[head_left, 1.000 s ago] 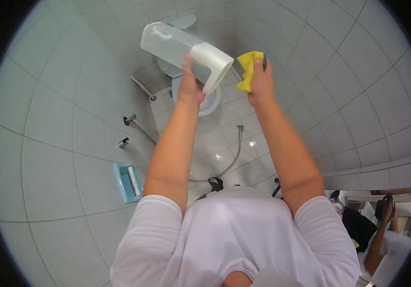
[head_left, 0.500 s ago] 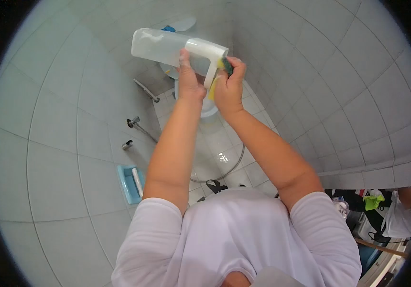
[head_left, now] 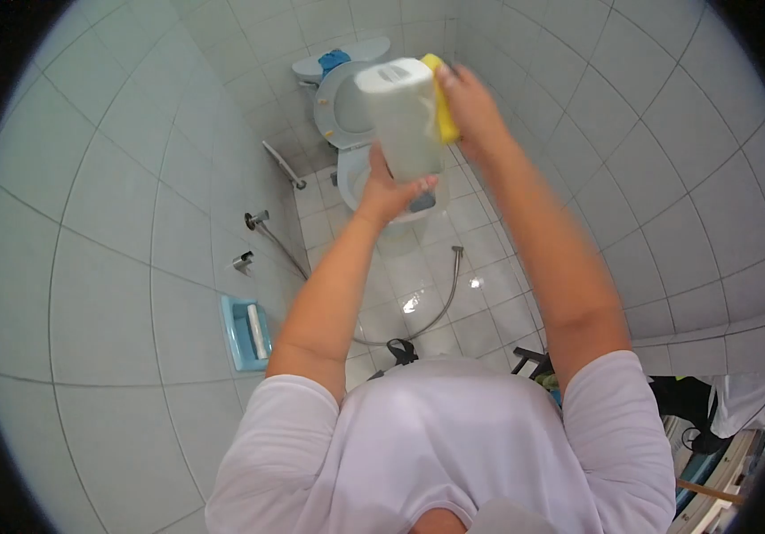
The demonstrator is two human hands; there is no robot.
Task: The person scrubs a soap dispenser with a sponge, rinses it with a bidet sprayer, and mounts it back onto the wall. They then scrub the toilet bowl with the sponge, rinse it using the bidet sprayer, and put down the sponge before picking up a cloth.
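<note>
A translucent white plastic pitcher [head_left: 407, 129] is held up in front of me, its flat base tilted upward. My left hand [head_left: 390, 191] is closed around its lower end, where the handle is hidden from view. On the right side of the pitcher, my right hand [head_left: 476, 111] presses a yellow sponge [head_left: 442, 102], somewhat smeared by motion. Behind the pitcher stands a toilet with its lid [head_left: 340, 107] raised, and a blue cloth [head_left: 334, 60] lies on the tank.
Grey tiled walls close in on both sides. A hose [head_left: 445, 307] curves over the tiled floor from a wall valve [head_left: 256, 220]. Below a tap [head_left: 242, 261], a blue soap holder [head_left: 238, 334] carries a white roll-shaped item. Clothes and household items [head_left: 694, 409] lie behind at right.
The pitcher has turned from lying sideways to base-up and moved right. My right hand has shifted with the sponge from the handle end to its side. My left hand has moved lower.
</note>
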